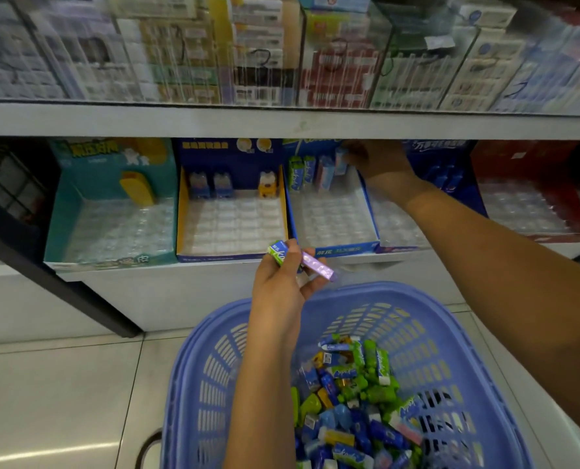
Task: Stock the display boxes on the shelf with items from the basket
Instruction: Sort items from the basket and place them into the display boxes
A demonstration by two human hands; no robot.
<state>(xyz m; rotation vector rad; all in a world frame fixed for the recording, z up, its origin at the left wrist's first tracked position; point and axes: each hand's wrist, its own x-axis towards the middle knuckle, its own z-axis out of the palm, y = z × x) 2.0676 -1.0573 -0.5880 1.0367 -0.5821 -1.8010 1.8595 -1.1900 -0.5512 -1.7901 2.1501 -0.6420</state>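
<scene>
**A:** What's closest?

**B:** The lilac slotted plastic basket (349, 292), on the floor below the shelf's (180, 267) front edge. Its bottom is heaped with small green, blue and yellow packs (359, 401).

**A:** And the hands?

**B:** The left hand (282, 282) hovers above the basket's far rim, just short of the shelf's front edge. Its fingers curl round a green-and-blue wrapped stick (278, 252) and a purple wrapped stick (319, 267). Both lie crosswise, long axes roughly along that edge.

**A:** Where do they go?

**B:** Up and to the right of that hand, I'd judge, in the blue cardboard display box (336, 248) at the middle of the shelf. A few upright sticks (302, 172) stand along its back wall, and the clear pocketed tray (332, 218) in front of them is bare.

**A:** The right hand?

**B:** The right hand (376, 160) is deep in that box at the back row. It pinches a pale blue-and-pink stick (341, 160) upright beside the standing ones, though blur softens the fingertips. It is the hand nearer the free pockets. The left hand's sticks would need turning upright first.
</scene>
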